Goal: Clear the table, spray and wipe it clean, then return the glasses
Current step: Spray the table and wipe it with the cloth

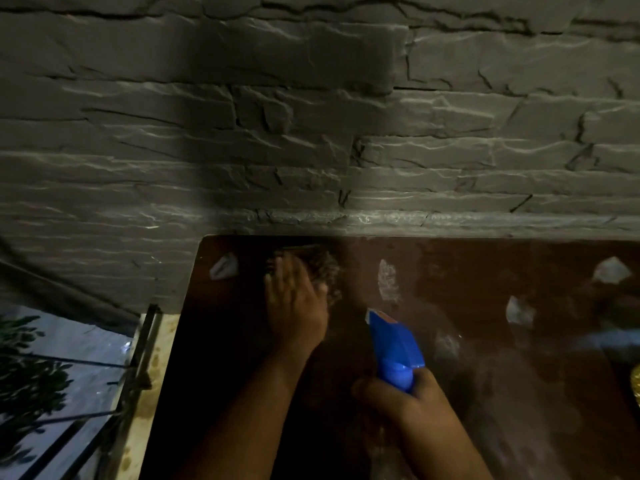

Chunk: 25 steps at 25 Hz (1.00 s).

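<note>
My left hand (296,303) presses a dark, textured cloth (323,268) flat against the far left part of the glossy brown table (485,341), close to the wall. A blue spray bottle (393,348) is gripped in my right hand (398,398) at its neck, with its nozzle pointing away from me over the middle of the table. Pale wet patches and glints (388,278) show on the tabletop to the right of the cloth. No glasses are visible.
A grey stone-pattern wall (311,133) runs along the table's far edge. At the left, beyond the table's edge, a metal railing (138,358) stands with foliage (27,375) behind it. A yellow object (635,379) peeks in at the right border.
</note>
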Each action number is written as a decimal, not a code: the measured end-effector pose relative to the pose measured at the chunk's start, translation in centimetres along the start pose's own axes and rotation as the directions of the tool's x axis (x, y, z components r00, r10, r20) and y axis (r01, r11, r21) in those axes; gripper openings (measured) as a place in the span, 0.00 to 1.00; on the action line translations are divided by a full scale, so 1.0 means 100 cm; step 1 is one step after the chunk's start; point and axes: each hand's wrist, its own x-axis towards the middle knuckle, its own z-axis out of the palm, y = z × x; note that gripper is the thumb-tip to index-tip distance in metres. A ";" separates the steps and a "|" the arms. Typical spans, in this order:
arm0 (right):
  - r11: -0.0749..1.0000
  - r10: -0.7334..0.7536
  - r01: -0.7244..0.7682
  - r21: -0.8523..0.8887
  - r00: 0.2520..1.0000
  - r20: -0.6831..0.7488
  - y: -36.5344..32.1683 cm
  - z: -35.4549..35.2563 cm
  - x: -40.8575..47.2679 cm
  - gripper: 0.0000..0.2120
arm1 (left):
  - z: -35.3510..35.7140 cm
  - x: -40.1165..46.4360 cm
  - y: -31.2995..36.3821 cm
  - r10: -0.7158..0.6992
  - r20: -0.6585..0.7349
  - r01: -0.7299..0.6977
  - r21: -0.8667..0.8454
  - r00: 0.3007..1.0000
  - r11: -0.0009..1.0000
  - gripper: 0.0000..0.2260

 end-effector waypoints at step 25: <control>0.998 0.058 -0.059 0.027 0.998 0.034 0.000 -0.016 -0.020 0.18 | -0.026 0.039 -0.087 -0.525 -0.114 0.510 -0.138 0.843 0.849 0.28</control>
